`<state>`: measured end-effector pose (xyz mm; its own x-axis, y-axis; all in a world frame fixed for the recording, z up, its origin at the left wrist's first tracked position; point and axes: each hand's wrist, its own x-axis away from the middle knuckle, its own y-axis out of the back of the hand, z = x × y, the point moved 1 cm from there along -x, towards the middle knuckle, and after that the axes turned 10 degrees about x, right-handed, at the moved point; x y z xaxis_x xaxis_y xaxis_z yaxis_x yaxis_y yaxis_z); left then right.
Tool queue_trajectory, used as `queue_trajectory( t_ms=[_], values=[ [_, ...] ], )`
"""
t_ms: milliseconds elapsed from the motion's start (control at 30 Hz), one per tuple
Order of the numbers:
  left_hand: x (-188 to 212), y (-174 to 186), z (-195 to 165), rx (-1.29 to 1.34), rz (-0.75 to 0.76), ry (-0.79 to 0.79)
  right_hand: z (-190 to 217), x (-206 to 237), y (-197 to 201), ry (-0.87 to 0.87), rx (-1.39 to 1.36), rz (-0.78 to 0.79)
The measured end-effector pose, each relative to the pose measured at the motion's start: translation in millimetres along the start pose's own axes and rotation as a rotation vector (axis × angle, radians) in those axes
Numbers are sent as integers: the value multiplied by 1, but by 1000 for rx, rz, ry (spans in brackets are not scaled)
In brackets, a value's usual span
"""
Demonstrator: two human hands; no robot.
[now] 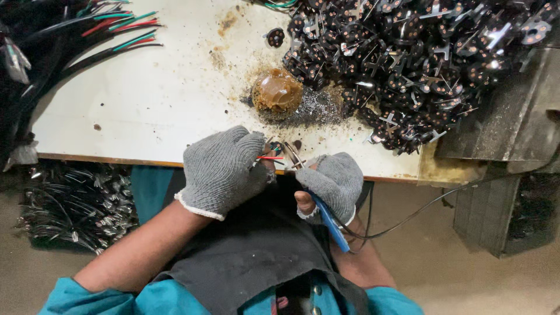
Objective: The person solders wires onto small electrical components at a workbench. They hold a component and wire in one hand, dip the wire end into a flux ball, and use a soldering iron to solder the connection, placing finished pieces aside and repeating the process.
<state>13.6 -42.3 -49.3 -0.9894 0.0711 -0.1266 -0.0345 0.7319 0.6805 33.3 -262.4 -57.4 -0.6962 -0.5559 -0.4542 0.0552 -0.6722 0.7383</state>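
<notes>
Working at the near edge of the bench (151, 111), two gloved hands meet just below the brown blob (277, 92). The left hand (221, 170) is closed around one small black part (275, 146) with red and green wires (269, 157) coming out of it; the part sits at the fingertips, touching the bench edge. The right hand (333, 182) grips one blue-handled iron (328, 220), its metal tip (293, 155) lying just beside the part; whether tip and part touch is hard to tell. One thin black cord (420, 211) runs off from the handle to the right of the hands.

Right of the blob lies one big heap of black parts (408, 64) with metal prongs, too many and too tangled to count; the frame cuts it off at the top. One loose part (275, 37) lies alone above the blob. Far left of the blob, one bundle of cables (111, 32) with red and green cores reaches in, its far end cut off. Below the bench on that side sits a dim pile of leads (76, 204), indistinct.
</notes>
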Motion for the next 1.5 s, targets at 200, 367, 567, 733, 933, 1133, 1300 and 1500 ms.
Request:
queue_trajectory(
  t_ms=[200,367,567,733,933,1133,1300,1500],
  values=[
    [-2,1,-2,26,7,22,1,-3,2,41,4,13],
    [-5,3,-3,12,20,27,1,-2,3,-2,66,77],
    [-3,4,0,26,-7,14,-1,4,0,21,125,132],
    [-4,4,-1,37,-6,18,-4,5,-1,41,166,198],
    [-6,6,-1,35,6,26,-1,2,0,9,150,179],
    [-4,5,1,37,-1,16,1,-1,-1,-10,67,94],
    [-5,5,-1,33,-22,24,1,2,0,-16,85,99],
    [-6,5,-1,30,-13,16,1,9,-2,-72,91,47]
  ],
)
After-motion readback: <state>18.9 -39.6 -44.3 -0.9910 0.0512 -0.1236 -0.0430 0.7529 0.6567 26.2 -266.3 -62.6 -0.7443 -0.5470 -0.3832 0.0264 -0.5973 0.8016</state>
